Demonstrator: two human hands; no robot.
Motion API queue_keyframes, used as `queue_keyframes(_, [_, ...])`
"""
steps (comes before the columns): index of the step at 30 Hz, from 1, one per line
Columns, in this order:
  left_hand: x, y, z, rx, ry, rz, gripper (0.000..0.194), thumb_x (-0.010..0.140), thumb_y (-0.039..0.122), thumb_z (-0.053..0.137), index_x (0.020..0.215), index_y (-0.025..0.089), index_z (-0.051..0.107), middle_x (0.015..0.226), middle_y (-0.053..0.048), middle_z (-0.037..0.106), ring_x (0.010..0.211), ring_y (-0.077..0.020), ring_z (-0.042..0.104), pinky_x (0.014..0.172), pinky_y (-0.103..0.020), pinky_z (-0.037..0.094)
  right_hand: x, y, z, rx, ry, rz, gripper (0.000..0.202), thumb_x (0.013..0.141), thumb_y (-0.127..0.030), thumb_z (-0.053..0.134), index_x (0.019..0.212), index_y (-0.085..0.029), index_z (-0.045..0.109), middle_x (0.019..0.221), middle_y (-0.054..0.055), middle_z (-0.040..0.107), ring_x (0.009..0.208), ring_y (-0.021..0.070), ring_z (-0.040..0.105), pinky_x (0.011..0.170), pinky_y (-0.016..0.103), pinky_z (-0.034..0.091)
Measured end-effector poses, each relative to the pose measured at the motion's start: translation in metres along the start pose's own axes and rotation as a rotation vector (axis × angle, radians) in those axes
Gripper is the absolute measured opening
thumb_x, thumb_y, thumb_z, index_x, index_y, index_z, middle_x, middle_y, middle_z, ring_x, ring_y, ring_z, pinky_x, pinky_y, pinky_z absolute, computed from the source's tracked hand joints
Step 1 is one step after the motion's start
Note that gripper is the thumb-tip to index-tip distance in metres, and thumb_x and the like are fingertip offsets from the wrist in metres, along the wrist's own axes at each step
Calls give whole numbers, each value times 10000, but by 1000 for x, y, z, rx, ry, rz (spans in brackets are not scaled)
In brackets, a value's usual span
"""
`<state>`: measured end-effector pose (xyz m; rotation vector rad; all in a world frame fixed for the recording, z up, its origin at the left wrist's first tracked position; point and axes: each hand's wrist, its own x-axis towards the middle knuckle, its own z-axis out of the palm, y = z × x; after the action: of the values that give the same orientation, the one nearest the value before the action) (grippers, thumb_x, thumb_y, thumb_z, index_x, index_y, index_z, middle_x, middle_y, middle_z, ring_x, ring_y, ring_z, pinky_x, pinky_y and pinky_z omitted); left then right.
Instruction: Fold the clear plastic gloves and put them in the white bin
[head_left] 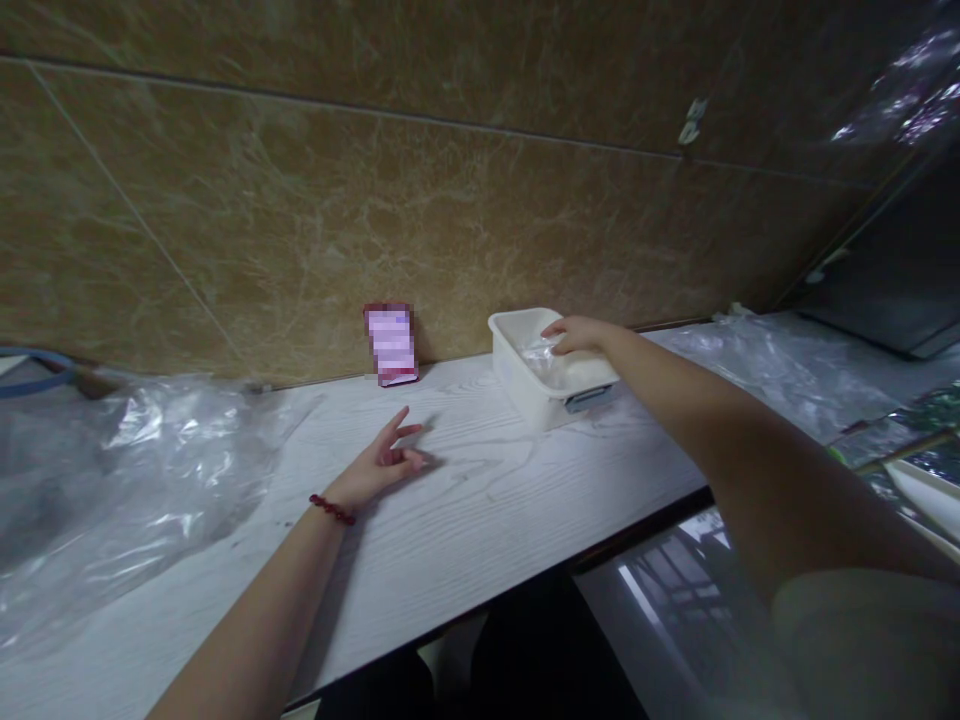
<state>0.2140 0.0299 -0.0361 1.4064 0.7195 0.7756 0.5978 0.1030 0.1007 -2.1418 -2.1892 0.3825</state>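
Note:
My left hand (379,465), with a dark red bead bracelet (332,509) at the wrist, is just above the white wood-grain tabletop (465,500). Its fingers are apart, some of them slightly curled, and nothing is in them. To the right, my right hand (581,335) reaches over the rim of a white plastic bin (525,385) that has a grey clip on its front. The fingers of that hand point down into the bin, a little apart, near clear plastic (541,355) inside it. No held item shows there.
A phone (392,345) with a blurred screen leans against the brown marbled wall (300,220). Crumpled clear plastic sheeting (150,470) covers the table's left side. More plastic (772,365) lies at right, beside a dark box-like object (885,240). The table's front edge is close to me.

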Motion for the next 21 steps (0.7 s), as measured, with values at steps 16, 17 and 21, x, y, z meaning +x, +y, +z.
queue_keyframes(16, [-1,5,0,7,2,-47,710,696,211,604,1293,300,232,1278,-114,363,876,-144,547,845,-399,400,6,-5,22,-638,15,-19,397,718,-171,534,1110,-233,538,1110,106,524,988,243,502,784,301,397])
queue_keyframes(17, [-1,4,0,10,0,-49,693,701,223,599,1290,294,240,1278,-115,365,887,-152,546,844,-402,402,3,-7,19,-626,45,-16,366,742,-167,496,1098,-234,549,1113,106,522,994,243,496,791,305,392])
queue_keyframes(21, [-1,3,-2,19,-17,-46,651,720,255,581,1282,284,253,1279,-115,369,941,-178,533,851,-415,401,-7,-19,6,-543,110,-42,336,797,-200,398,1097,-214,548,1096,103,544,975,227,508,793,303,384])
